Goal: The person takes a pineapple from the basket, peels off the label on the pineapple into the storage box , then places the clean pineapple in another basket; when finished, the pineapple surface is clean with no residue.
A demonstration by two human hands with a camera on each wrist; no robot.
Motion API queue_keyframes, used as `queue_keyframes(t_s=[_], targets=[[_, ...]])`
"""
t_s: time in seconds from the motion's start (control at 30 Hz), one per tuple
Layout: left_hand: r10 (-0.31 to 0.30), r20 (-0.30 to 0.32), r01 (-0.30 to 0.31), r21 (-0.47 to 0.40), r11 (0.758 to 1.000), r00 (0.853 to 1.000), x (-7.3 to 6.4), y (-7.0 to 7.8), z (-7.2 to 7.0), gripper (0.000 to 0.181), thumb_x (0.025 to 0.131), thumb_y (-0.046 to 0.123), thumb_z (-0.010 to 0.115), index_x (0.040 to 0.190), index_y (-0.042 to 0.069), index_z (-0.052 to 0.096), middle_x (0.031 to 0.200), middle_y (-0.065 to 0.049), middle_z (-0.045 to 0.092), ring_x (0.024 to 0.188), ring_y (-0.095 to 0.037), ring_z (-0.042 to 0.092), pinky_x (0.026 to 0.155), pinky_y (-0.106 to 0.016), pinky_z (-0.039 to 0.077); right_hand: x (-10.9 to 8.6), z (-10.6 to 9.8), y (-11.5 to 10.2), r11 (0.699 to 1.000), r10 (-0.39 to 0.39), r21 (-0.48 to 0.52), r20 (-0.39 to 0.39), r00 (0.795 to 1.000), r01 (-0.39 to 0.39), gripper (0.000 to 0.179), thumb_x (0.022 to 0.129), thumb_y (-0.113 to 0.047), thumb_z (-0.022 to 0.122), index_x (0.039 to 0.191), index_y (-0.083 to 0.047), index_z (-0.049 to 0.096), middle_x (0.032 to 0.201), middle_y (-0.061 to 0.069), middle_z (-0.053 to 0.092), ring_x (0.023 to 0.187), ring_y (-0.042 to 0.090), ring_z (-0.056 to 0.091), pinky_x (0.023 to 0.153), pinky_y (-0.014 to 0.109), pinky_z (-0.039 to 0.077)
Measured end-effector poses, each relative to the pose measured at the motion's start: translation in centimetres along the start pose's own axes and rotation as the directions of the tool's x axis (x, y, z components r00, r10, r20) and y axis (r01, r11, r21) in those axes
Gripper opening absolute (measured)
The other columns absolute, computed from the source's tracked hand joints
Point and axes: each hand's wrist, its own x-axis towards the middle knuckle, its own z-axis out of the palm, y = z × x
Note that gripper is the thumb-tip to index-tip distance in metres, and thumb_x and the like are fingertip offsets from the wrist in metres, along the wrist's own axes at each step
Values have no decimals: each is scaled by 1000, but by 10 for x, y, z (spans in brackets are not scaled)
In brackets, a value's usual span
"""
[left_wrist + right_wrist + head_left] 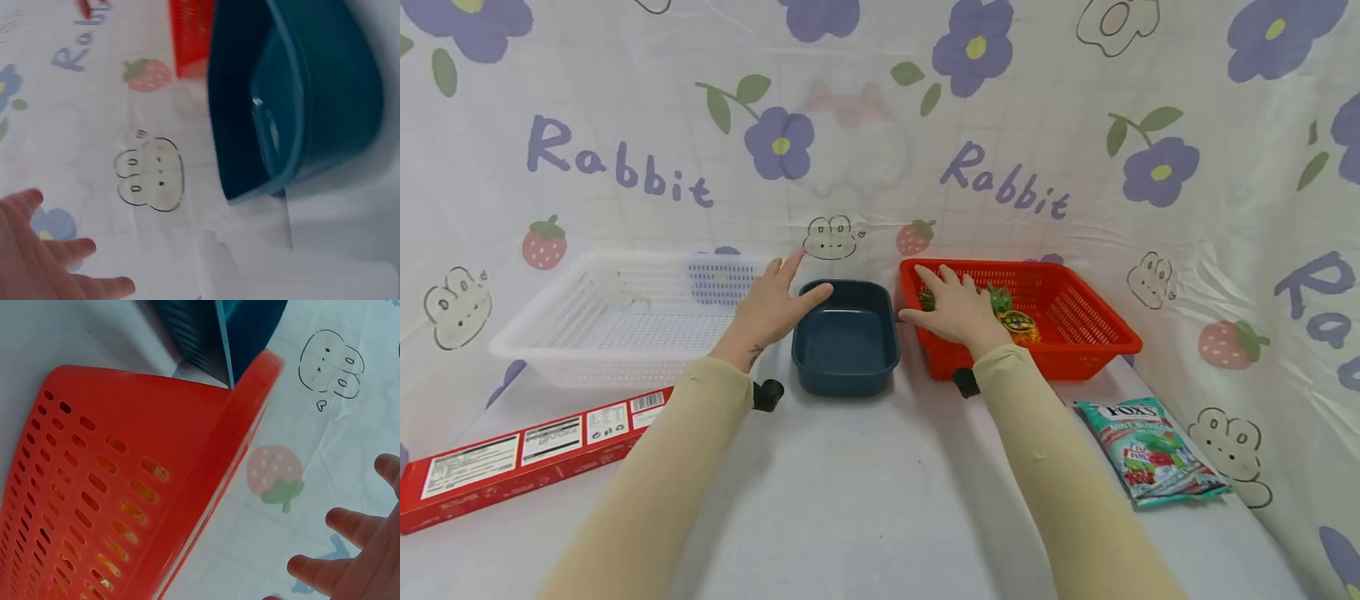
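Observation:
My left hand point(772, 310) is held with fingers spread between a white perforated basket point(587, 358) and a dark blue bin point(846, 379). Nothing is in its grasp, and the left wrist view has the fingers apart from the bin. Over the near left part of a red perforated basket point(1078, 364) hovers my right hand point(958, 310), fingers spread and holding nothing. Inside that basket lie yellow-orange things with green leafy tops point(1002, 298), partly hidden by the hand and the basket wall. The blue bin's visible floor is bare.
A long red box point(535, 446) with white label panels lies at the left, partly behind my left forearm. A green Fox's candy bag point(1150, 450) lies at the right. Behind the containers hangs a white printed curtain point(865, 183).

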Motion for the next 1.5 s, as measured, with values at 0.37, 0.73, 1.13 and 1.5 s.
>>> queue_keyframes(t_s=[0.37,0.73,1.13,1.5], targets=[[-110,-288,-78,-569,819,951,-39,-8,-18,70,91,45,44,149,22,12,148,-18,26,133,-35,29,106,-55,24,-4,-6,4,1000,-10,21,21,1000,10,81,82,-60,53,148,-23,22,152,12,21,136,41,18,102,67,19],[-390,-321,-116,-877,466,863,-90,-25,-37,63,91,44,43,147,32,16,151,-7,22,134,-40,29,107,-58,21,-5,-11,7,1000,-9,21,34,999,8,79,83,-58,53,147,-23,23,152,12,22,135,40,21,102,67,19],[-688,-161,-114,-987,114,708,-116,-56,-50,69,85,49,58,141,41,18,141,3,23,120,-21,35,105,-45,32,-1,-13,10,999,-27,18,36,999,27,79,83,-57,54,147,-23,24,151,12,22,134,38,23,101,67,21],[-754,112,-110,-965,-238,647,-118,-90,-51,89,77,42,72,132,50,3,133,12,18,122,-12,26,102,-39,34,8,-20,9,998,-51,27,76,996,49,82,80,-51,62,146,-22,25,149,13,26,130,37,30,101,66,24]])
